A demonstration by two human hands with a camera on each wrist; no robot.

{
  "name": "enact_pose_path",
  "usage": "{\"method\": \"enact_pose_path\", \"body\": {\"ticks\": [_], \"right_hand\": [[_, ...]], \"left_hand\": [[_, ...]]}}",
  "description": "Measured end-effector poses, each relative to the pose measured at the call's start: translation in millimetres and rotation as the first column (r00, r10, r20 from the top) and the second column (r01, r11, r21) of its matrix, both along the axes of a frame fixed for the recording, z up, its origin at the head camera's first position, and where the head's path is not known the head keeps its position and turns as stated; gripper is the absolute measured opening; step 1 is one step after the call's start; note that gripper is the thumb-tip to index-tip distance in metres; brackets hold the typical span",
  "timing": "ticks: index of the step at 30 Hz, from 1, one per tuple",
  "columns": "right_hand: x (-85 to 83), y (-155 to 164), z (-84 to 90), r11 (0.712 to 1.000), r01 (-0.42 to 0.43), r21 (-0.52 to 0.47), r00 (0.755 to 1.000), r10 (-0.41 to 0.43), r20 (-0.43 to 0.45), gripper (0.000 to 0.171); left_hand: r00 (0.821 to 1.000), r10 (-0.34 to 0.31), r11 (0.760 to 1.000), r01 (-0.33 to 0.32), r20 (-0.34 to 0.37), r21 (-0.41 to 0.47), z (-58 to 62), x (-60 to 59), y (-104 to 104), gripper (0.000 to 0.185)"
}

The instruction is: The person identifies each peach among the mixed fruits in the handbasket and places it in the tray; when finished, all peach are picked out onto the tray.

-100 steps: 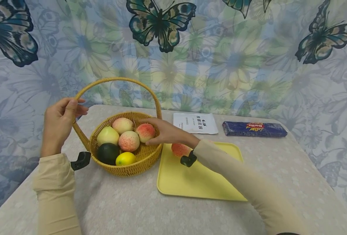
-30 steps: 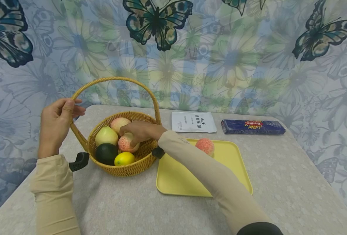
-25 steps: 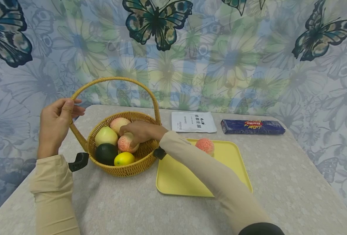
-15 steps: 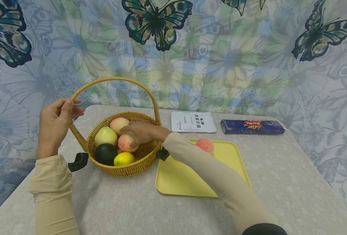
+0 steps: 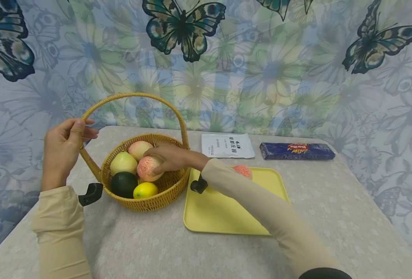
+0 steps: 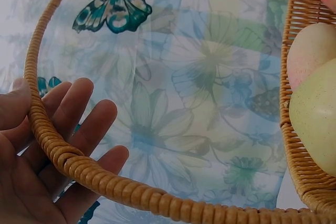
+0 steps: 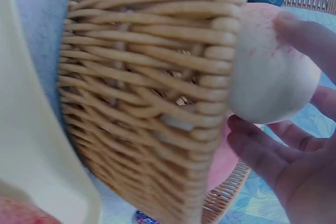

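A woven basket (image 5: 164, 190) with a tall hoop handle (image 5: 132, 95) stands left of centre on the table. My left hand (image 5: 76, 131) grips the handle low on its left side, thumb in front, fingers (image 6: 79, 114) behind the handle (image 6: 105, 182). My right hand (image 5: 167, 159) reaches into the basket and grips a pink peach (image 5: 146, 169) from the right. In the right wrist view the fingers (image 7: 262, 156) curl round the peach (image 7: 268, 72) just over the basket wall (image 7: 147, 93). Another peach (image 5: 242, 170) lies on the yellow tray (image 5: 223, 213), partly hidden by my forearm.
The basket also holds a second peach (image 5: 138, 148), a pale green fruit (image 5: 123, 162), a dark green one (image 5: 123, 184) and a lemon (image 5: 145, 190). A white packet (image 5: 228, 145) and a blue Barilla box (image 5: 296, 151) lie at the table's back. A butterfly curtain hangs behind.
My right hand has moved from the peach by the basket's right rim to the middle one and has raised it slightly. The left hand stays on the handle.
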State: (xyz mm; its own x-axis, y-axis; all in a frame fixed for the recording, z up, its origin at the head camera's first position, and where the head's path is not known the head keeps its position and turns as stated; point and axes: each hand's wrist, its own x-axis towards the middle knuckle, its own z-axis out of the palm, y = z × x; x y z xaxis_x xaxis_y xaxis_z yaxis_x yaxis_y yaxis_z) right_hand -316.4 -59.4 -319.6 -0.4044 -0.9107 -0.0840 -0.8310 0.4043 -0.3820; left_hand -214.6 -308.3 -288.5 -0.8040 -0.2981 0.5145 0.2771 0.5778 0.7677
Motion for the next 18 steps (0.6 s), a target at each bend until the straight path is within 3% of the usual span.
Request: {"method": "enact_pose_path", "body": {"ticks": [5,11,18], "right_hand": [[6.4,17,-2.7,0.990,0.024,-0.135,0.996,-0.012,0.089,0.058],[18.9,40,-5.7,0.947,0.120,-0.297,0.965,-0.041,0.259,0.056],[22.6,61,-11.5,0.905,0.169,-0.390,0.945,-0.036,0.326,0.052]], "left_hand": [[1.000,-0.011,1.000,0.011,-0.012,-0.001,-1.7,0.2,1,0.041],[1.000,-0.001,1.000,0.001,-0.006,-0.001,-4.3,4.1,0,0.042],[1.000,0.018,1.000,-0.018,-0.001,-0.012,-4.0,5.4,2,0.042]]}}
